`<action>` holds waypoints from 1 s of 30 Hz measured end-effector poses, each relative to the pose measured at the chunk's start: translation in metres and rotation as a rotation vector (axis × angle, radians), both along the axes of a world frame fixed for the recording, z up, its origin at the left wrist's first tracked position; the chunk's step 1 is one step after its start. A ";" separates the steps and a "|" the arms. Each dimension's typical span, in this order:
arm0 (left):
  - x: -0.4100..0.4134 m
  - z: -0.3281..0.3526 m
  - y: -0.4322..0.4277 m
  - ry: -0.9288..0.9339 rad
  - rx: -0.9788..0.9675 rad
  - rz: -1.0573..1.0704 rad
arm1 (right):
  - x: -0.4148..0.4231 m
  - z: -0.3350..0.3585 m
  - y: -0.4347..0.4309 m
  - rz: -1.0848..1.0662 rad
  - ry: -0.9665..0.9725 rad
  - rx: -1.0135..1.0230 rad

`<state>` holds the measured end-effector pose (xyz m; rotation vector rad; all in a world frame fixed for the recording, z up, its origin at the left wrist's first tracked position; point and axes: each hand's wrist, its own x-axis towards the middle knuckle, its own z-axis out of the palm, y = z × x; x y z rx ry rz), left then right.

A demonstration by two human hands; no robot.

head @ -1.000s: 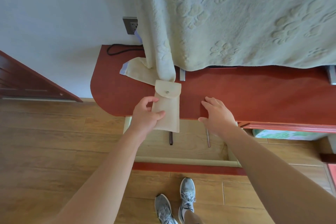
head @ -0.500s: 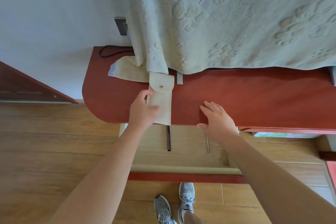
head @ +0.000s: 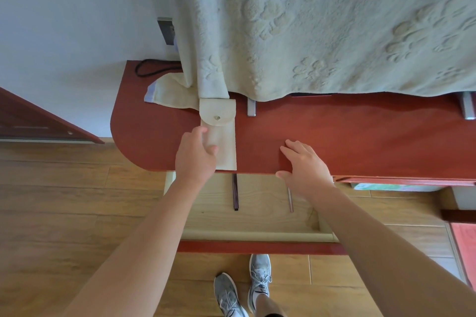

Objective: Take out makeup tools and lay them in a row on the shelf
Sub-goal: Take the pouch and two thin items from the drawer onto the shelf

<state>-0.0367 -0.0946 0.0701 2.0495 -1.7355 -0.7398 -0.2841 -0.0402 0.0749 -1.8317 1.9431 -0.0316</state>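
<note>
A cream fabric pouch (head: 224, 136) with a snapped flap lies flat on the red-brown shelf (head: 347, 136), its lower end at the shelf's front edge. My left hand (head: 195, 157) rests on the pouch's left side, thumb and fingers pinching the fabric. My right hand (head: 306, 167) lies flat on the shelf edge to the right, fingers spread, holding nothing. Below the shelf an open wooden drawer (head: 257, 235) holds a dark slim makeup tool (head: 235, 194) and a thinner pale one (head: 290, 201), partly hidden by my right wrist.
A large pale towel with paw-print relief (head: 322, 26) hangs over the back of the shelf. A black cable (head: 152, 68) and a wall socket (head: 167, 31) sit at the back left. Two metal feet (head: 251, 107) stand on the shelf. My grey shoes (head: 242, 288) stand on the wooden floor.
My left hand has carried the pouch from over the drawer up onto the shelf and laid it flat. My right hand stays on the shelf edge.
</note>
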 end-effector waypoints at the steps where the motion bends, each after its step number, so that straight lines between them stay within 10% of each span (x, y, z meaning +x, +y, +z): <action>1: 0.001 -0.001 0.000 -0.008 -0.003 -0.008 | 0.000 0.000 0.000 0.000 0.000 0.000; 17: 0.008 0.023 0.060 0.061 -0.180 -0.070 | 0.008 0.006 0.015 -0.031 -0.001 -0.027; 22: -0.001 0.008 0.107 0.032 0.002 -0.281 | 0.010 -0.002 0.071 -0.073 -0.046 -0.237; 30: -0.023 -0.041 0.103 -0.078 0.183 -0.276 | 0.006 -0.040 0.081 -0.153 0.010 0.009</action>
